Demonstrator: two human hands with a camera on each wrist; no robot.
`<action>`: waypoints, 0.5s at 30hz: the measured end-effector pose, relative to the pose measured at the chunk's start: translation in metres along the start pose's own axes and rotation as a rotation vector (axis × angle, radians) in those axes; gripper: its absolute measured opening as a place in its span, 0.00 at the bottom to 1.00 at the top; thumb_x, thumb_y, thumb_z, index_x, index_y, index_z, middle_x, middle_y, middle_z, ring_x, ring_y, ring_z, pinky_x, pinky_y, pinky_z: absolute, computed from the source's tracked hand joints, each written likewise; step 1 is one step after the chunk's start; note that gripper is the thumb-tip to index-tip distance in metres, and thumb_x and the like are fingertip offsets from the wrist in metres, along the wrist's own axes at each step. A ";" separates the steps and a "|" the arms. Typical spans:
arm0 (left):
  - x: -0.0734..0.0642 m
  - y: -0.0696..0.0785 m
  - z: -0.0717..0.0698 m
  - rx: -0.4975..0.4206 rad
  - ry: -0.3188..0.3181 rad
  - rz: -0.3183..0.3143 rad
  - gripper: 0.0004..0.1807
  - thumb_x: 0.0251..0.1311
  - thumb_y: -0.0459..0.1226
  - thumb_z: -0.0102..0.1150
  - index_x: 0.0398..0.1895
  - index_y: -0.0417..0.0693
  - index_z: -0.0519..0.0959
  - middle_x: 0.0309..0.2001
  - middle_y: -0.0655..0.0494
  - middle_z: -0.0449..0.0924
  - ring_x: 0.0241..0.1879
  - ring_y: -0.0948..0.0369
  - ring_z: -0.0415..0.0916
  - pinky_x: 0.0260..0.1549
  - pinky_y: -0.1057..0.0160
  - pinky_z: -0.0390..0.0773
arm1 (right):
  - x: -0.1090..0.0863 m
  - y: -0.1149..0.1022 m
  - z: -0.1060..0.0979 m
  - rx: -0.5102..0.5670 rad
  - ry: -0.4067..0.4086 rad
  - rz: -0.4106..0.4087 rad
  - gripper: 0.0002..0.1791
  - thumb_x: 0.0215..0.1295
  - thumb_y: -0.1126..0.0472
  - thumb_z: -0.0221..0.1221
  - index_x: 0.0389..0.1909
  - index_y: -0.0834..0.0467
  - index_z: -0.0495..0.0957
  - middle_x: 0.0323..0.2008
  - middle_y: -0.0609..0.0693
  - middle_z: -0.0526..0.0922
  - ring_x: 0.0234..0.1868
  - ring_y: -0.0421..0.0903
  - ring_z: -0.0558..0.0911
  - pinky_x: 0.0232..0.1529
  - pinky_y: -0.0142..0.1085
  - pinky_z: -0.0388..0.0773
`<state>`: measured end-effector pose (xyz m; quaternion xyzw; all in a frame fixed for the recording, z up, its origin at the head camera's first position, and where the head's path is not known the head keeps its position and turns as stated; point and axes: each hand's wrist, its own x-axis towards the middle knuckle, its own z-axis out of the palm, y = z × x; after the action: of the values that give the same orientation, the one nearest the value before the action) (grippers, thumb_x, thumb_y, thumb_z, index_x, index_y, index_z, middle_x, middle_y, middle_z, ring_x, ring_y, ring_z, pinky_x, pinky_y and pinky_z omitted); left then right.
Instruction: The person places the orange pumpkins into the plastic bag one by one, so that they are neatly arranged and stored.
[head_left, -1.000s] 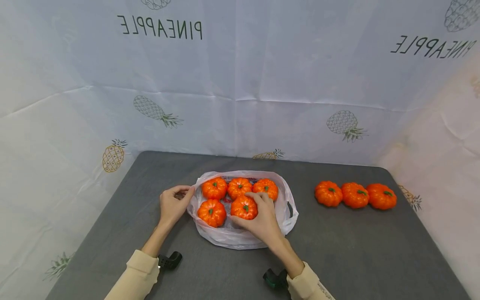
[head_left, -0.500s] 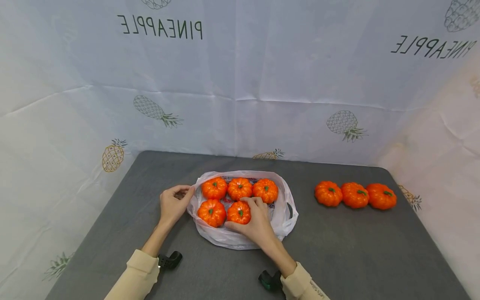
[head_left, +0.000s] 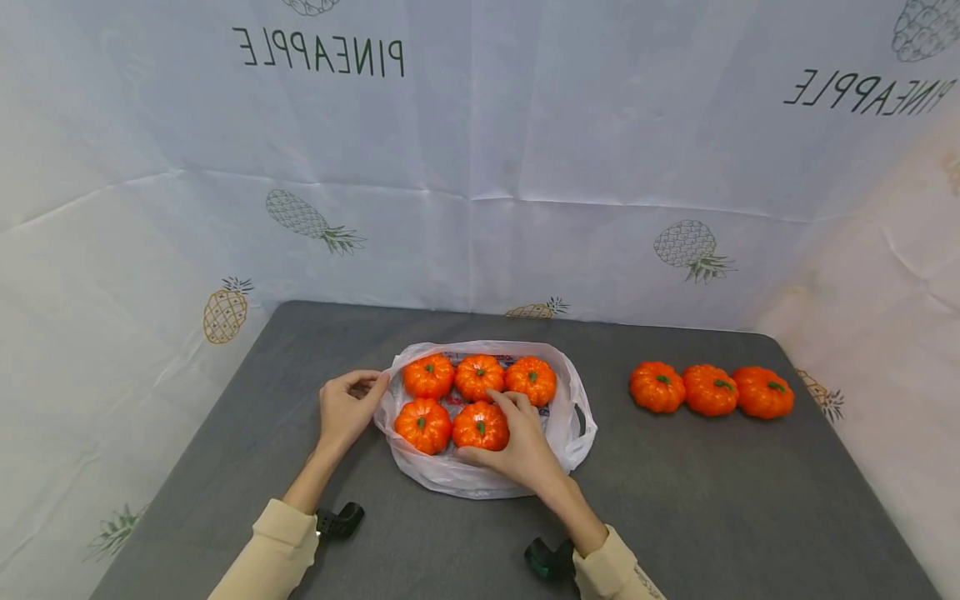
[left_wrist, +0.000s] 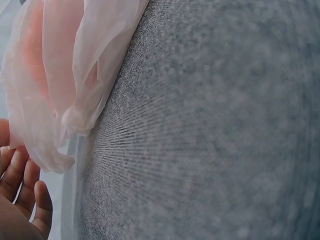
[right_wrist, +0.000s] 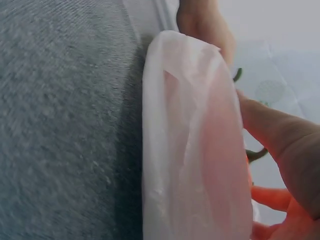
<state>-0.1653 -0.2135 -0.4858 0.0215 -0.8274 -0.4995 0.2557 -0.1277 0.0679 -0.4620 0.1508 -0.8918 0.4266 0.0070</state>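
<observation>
Several small orange pumpkins with green stems sit inside an open white plastic bag (head_left: 420,477) in the middle of the table. With thumb and forefinger my left hand (head_left: 347,410) pinches the bag's left rim; the left wrist view shows the bag film (left_wrist: 37,145) at those fingertips. My right hand (head_left: 528,442) is inside the bag, thumb and fingers spread beside the front pumpkin (head_left: 478,425). Another front pumpkin (head_left: 423,426) lies to its left. Behind them sit a left pumpkin (head_left: 429,376), a middle pumpkin (head_left: 478,376) and a right pumpkin (head_left: 531,380).
On the right of the grey table (head_left: 697,500) three more pumpkins (head_left: 710,390) stand in a row. A bag handle (head_left: 581,433) flares out at the bag's right side. A white pineapple-print curtain (head_left: 480,167) hangs behind and on both sides.
The right hand has set the front pumpkin down, a little left and nearer, beside its neighbour. Its fingers have since drawn back slightly to the right. The left hand keeps its place.
</observation>
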 end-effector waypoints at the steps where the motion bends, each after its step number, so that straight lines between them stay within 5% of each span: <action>1: 0.000 0.000 0.000 -0.001 0.001 0.001 0.06 0.56 0.35 0.74 0.29 0.39 0.88 0.24 0.45 0.86 0.22 0.73 0.73 0.25 0.80 0.74 | 0.000 0.001 -0.001 -0.001 -0.009 -0.008 0.50 0.44 0.46 0.81 0.68 0.60 0.73 0.60 0.60 0.74 0.61 0.58 0.74 0.62 0.57 0.75; 15: 0.000 0.003 0.000 -0.008 -0.001 -0.003 0.06 0.57 0.34 0.73 0.29 0.38 0.88 0.24 0.45 0.86 0.22 0.74 0.73 0.25 0.80 0.73 | 0.002 0.008 0.003 0.004 0.008 -0.057 0.42 0.48 0.51 0.80 0.63 0.63 0.78 0.56 0.58 0.78 0.58 0.53 0.77 0.61 0.55 0.77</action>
<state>-0.1645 -0.2124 -0.4834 0.0216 -0.8255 -0.5032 0.2546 -0.1318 0.0696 -0.4702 0.1745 -0.8862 0.4287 0.0225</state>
